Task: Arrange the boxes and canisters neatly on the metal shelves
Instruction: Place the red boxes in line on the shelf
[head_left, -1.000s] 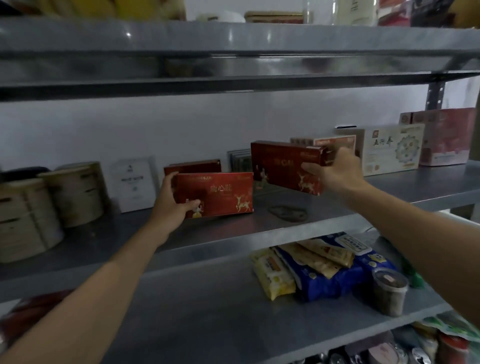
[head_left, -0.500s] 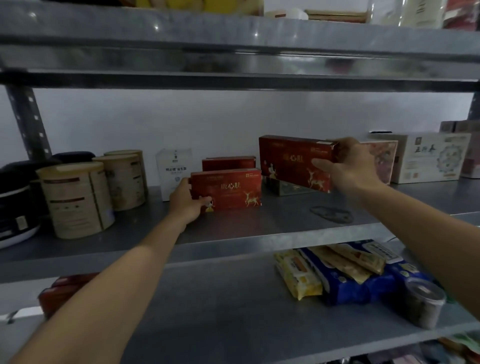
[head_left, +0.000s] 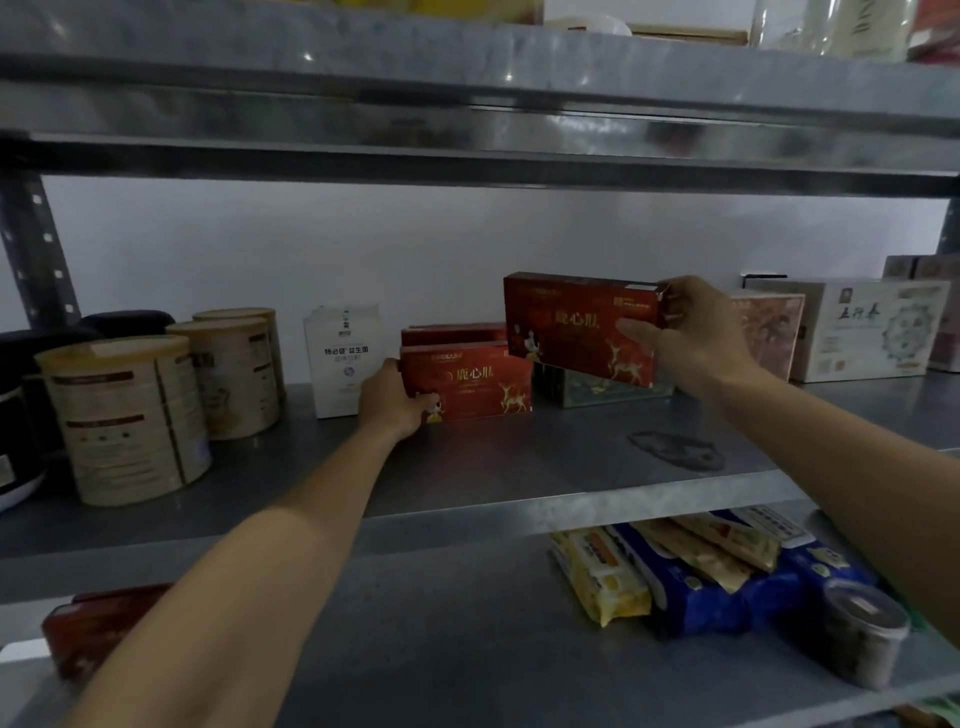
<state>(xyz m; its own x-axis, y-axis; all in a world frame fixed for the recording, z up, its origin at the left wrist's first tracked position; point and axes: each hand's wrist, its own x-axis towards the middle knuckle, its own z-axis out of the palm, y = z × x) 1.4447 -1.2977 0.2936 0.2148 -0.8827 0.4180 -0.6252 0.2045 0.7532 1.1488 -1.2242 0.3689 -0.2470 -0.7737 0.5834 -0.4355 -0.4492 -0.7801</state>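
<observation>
On the middle metal shelf (head_left: 519, 467) my left hand (head_left: 392, 400) grips the left end of a red deer-print box (head_left: 472, 382) that stands on the shelf, in front of another red box (head_left: 452, 334). My right hand (head_left: 696, 338) holds a second red deer-print box (head_left: 576, 327) by its right end, lifted above the shelf and tilted, over a dark patterned box (head_left: 602, 387). A white carton (head_left: 343, 358) stands left of the red boxes. Tan canisters (head_left: 127, 415) (head_left: 228, 374) stand further left.
A dark flat object (head_left: 675, 449) lies on the shelf under my right forearm. White and pink boxes (head_left: 872, 327) stand at the right. Dark containers (head_left: 15, 410) sit at far left. The lower shelf holds snack packets (head_left: 675, 571), a lidded tub (head_left: 862, 631) and a red box (head_left: 98, 623).
The view has shifted left, bringing the canisters into sight. My left hand has set its red box further back against the other red box. My right hand carries its box leftward, still raised.
</observation>
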